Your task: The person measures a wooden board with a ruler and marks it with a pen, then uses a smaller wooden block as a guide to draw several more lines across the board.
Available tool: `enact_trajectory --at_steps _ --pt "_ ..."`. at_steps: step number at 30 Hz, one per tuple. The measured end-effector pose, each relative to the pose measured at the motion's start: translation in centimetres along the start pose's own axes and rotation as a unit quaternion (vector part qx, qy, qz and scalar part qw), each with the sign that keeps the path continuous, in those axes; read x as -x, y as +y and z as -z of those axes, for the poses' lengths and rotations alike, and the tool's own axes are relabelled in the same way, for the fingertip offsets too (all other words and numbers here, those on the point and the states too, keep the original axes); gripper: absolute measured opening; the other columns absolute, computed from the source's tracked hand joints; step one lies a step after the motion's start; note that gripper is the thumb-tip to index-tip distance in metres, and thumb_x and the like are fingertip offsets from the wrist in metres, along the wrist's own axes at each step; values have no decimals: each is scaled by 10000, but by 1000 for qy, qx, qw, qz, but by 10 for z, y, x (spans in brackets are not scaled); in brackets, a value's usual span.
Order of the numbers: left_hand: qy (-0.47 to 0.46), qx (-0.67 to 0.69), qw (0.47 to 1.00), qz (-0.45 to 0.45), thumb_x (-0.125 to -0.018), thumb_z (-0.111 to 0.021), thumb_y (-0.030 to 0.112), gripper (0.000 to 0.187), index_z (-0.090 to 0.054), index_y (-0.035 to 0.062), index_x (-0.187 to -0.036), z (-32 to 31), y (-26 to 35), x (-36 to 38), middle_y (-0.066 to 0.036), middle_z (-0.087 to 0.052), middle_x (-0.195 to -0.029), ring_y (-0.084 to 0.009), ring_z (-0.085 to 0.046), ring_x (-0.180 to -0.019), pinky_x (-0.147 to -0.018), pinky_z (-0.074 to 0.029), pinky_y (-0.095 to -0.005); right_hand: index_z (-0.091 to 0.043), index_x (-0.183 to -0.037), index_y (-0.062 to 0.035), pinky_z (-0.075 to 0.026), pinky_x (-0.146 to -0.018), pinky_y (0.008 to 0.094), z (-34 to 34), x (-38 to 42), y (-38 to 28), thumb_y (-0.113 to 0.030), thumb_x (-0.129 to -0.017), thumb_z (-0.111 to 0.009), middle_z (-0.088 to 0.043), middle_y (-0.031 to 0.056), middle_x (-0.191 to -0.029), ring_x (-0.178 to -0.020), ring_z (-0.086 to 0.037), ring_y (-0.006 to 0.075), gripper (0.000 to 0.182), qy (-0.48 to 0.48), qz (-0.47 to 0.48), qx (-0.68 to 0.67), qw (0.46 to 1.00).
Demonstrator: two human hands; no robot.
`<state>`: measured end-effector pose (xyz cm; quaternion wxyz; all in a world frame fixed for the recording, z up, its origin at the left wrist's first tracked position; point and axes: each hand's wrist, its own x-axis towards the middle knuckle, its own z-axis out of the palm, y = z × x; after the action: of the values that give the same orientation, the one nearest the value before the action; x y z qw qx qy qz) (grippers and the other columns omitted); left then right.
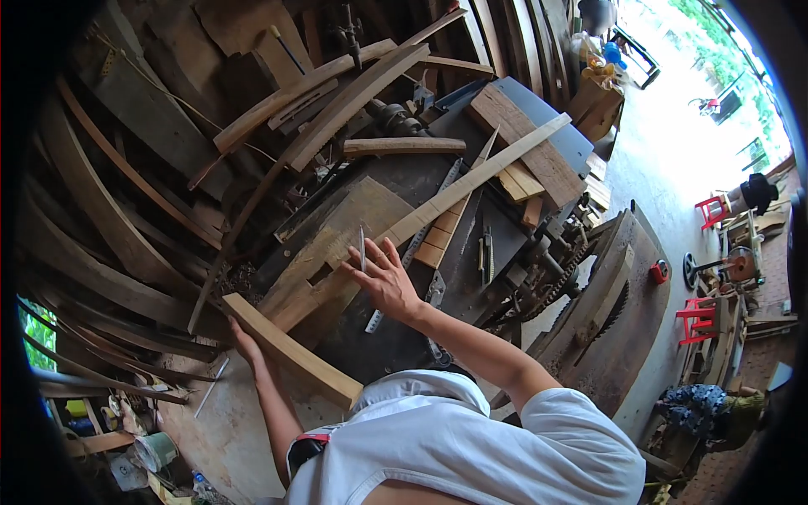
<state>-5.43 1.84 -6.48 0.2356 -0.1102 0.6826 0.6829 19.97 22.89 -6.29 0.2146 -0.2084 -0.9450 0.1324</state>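
Observation:
My left hand is at the outer side of a short curved wooden piece, gripping it near its far end. The near end of that piece reaches my shirt. My right hand is over the dark work table, with a slim pencil held upright between its fingers. Beneath that hand, a long pale wooden strip with marked lines runs toward the upper right. A wider board with a dark rectangular notch lies beside my fingertips.
A metal ruler, a wedge-shaped wood piece and a utility knife lie on the table. A thick plank rests at its far right. Curved boards are stacked on the left. A red tape measure sits on a slab.

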Motion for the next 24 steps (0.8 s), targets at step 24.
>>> enact_trajectory --at_steps 24 --pt "28 -132 954 -268 -1024 -411 459 551 -544 17 -1324 -2 -67 -54 -149 -570 -1301 -248 -511 -1199 -1043 -367 -362 -600 -1262 -151 -239 -1138 578 5 -6 2 39 -661 -631 -511 96 -1429 -1364 -404 356 631 44 29 -35 998"
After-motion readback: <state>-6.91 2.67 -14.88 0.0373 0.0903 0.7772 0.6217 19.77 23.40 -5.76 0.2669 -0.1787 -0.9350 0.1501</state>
